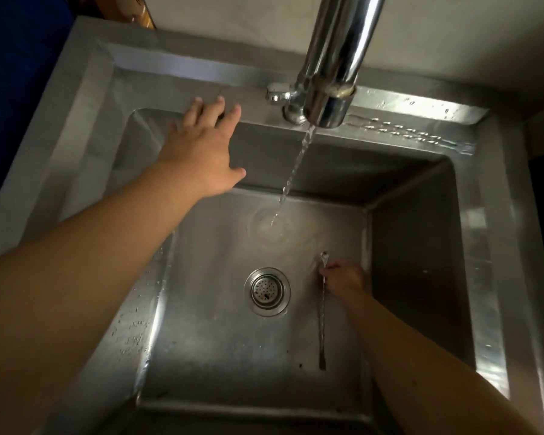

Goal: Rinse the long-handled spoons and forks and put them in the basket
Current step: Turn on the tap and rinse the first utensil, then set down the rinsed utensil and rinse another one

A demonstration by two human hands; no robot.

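Landmark: round perforated steel drain strainer, set in the floor of the basin.
Surface: deep square stainless-steel sink, brushed and dull, with water drops on the wall left of the strainer and dark specks on the floor nearer the camera than the strainer.
Right hand: down in the basin just right of the strainer, fingers closed around the upper shaft of the utensil.
Task's thing: long thin-handled shiny metal utensil, lying right of the strainer with its handle pointing toward the camera and its head beyond the fingers; whether it is a spoon or a fork cannot be told.
Water: thin twisting stream, landing on the basin floor beyond the strainer and making ripples there.
Left hand: beyond and left of the strainer, fingers spread wide, holding nothing, fingertips at the far ledge.
Tap: thick polished chrome spout, above the far rim beyond the strainer, with a small lever handle beside it.
Room: plain pale wall behind the sink; dark blue surface at far left.
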